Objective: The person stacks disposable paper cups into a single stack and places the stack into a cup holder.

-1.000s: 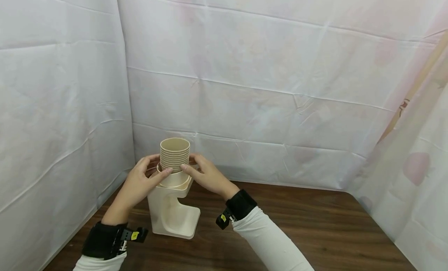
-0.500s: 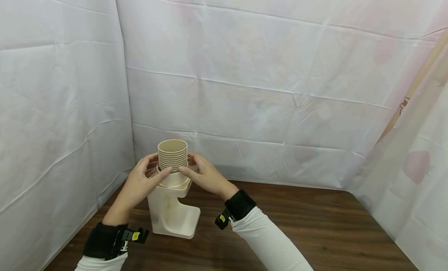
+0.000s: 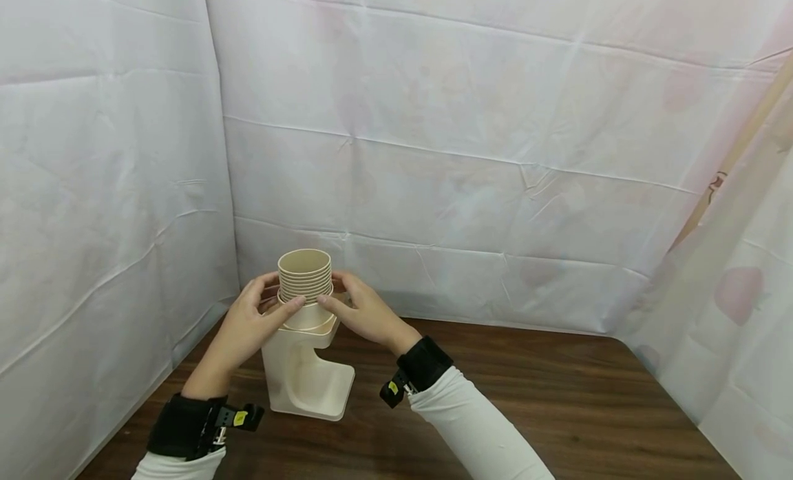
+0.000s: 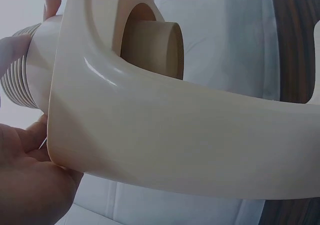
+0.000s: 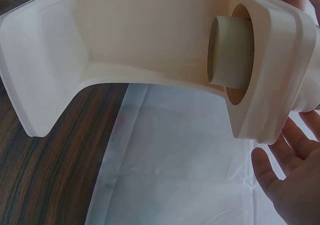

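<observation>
A stack of pale paper cups stands in the round white collar on top of a cream cup dispenser. From the left, my left hand curls round the lower cups, its thumb at the collar's rim. Opposite it, my right hand holds the stack the same way, fingers mostly hidden behind. In the right wrist view, the lowest cup pokes out through the hole under the dispenser's head. The left wrist view shows that cup end too, beside the smooth dispenser side.
The dispenser's flat foot rests on a dark wooden table, near its left side. White cloth hangs behind and along the left. A patterned curtain hangs at the right.
The cup stack has sunk a little into the collar and shifted slightly left. My right thumb moved slightly left with it; my left hand and the dispenser stay nearly still.
</observation>
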A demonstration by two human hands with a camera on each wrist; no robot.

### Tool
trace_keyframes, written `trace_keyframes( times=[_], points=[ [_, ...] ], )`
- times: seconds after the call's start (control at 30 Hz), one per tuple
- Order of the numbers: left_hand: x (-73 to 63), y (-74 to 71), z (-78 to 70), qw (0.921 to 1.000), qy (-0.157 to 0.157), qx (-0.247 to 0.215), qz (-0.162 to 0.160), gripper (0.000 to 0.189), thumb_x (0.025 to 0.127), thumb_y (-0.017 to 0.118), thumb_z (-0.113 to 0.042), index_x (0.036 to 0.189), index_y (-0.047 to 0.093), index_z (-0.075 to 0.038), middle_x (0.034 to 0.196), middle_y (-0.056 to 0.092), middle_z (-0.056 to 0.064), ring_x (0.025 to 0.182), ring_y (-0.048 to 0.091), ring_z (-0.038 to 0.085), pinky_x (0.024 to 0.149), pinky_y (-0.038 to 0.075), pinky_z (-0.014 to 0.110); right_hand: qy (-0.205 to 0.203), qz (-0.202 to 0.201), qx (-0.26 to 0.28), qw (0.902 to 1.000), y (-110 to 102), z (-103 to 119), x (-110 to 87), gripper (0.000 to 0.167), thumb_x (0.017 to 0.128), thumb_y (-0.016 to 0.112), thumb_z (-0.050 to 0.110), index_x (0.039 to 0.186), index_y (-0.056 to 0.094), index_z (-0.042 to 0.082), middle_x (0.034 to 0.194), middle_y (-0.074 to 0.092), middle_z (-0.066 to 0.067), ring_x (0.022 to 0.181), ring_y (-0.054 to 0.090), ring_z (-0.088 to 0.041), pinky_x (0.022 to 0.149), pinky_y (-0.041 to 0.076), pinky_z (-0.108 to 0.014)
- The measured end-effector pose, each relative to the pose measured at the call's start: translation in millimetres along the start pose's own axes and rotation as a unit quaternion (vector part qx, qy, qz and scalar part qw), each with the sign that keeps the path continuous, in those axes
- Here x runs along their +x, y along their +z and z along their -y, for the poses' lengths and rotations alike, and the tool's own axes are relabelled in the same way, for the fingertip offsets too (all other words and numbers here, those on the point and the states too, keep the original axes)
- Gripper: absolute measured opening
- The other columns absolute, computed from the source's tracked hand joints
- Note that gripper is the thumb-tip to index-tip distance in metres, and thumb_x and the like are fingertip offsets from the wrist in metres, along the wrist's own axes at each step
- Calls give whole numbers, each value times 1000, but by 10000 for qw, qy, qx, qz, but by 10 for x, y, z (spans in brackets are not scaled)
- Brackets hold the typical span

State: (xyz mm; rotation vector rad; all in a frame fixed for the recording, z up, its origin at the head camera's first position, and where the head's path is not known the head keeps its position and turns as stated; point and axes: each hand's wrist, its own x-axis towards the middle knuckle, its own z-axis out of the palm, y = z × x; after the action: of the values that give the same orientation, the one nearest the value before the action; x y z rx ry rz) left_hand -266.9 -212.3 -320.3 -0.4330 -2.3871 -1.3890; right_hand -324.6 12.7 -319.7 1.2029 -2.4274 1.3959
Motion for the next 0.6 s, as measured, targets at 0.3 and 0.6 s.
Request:
trace_keyframes(
  times=[0.3,0.6],
  points=[
    [-21,5,11,10000,-36,50,2,78,95,69,-41,152,33,0,147,35,23,134,41,42,109,37,53,71,-12,7,10000,25,-39,-11,56,103,55,42,149,41,14,139,51,-1,119,56,-10,93,50,-29],
    [-23,-1,36,9999,-18,136,-72,78,95,69,-43,151,35,0,146,37,22,133,42,42,108,38,52,2,-46,-93,9999,40,-30,-31,57,103,53,43,151,39,15,142,49,-2,119,56,-10,94,50,-30]
  ],
)
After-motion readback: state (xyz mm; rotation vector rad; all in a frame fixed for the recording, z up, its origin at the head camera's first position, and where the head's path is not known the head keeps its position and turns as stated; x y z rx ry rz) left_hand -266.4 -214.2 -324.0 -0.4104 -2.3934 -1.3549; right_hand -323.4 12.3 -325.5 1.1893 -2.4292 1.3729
